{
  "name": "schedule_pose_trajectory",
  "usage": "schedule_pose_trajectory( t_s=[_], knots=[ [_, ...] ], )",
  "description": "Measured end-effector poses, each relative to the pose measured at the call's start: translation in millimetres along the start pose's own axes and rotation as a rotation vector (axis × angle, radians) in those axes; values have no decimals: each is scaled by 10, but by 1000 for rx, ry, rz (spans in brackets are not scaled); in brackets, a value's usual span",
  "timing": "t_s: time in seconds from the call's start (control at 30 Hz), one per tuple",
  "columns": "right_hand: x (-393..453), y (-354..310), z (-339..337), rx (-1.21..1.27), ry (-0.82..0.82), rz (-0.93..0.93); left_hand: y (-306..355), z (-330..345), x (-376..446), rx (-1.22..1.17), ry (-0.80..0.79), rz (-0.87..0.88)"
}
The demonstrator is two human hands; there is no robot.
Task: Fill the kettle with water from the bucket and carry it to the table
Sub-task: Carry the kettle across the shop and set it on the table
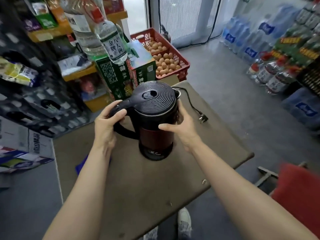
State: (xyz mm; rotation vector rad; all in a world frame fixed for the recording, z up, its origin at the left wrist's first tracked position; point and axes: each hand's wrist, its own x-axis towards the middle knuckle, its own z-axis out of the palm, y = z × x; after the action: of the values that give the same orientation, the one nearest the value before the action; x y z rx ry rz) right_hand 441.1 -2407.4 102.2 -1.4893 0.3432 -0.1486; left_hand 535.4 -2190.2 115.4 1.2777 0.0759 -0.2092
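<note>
A dark red electric kettle (155, 135) with a black ribbed lid, shut, stands upright on its black base on a small brown table (138, 184). My left hand (107, 123) wraps the black handle at its top, thumb near the lid hinge. My right hand (181, 129) cups the kettle's right side, thumb across the front. A black power cord with its plug (202, 118) lies on the table behind the kettle. No bucket is in view.
A red crate of eggs (166, 58) stands beyond the table. Shelves with bottles and boxes fill the left. Packs of bottled water (251, 42) line the right wall. A red stool (301, 193) sits at the right. Grey floor lies open between.
</note>
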Motion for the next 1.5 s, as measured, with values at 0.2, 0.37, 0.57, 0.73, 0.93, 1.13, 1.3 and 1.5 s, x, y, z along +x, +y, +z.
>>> schedule_pose_trajectory(
  t_s=[0.2,0.37,0.57,0.73,0.93,1.13,1.3,1.5],
  knots=[
    [75,109,-43,-14,-119,16,-137,-79,-149,-1,83,39],
    [38,110,-45,-11,-184,26,-195,-142,-333,-25,123,45],
    [-102,95,-172,15,-182,18,-239,-78,-462,11,110,66],
    [-212,130,-184,15,-193,-33,-242,-102,-517,35,58,63],
    [-285,156,-186,-28,-199,-54,-228,-133,-541,32,18,57],
    [-374,187,-284,-71,-184,-19,-313,-119,-738,36,10,90],
    [-318,114,-157,-125,-210,-20,-288,-216,-682,-21,62,35],
    [-322,236,-219,-138,-221,14,-325,-218,-630,21,39,9]
  ],
)
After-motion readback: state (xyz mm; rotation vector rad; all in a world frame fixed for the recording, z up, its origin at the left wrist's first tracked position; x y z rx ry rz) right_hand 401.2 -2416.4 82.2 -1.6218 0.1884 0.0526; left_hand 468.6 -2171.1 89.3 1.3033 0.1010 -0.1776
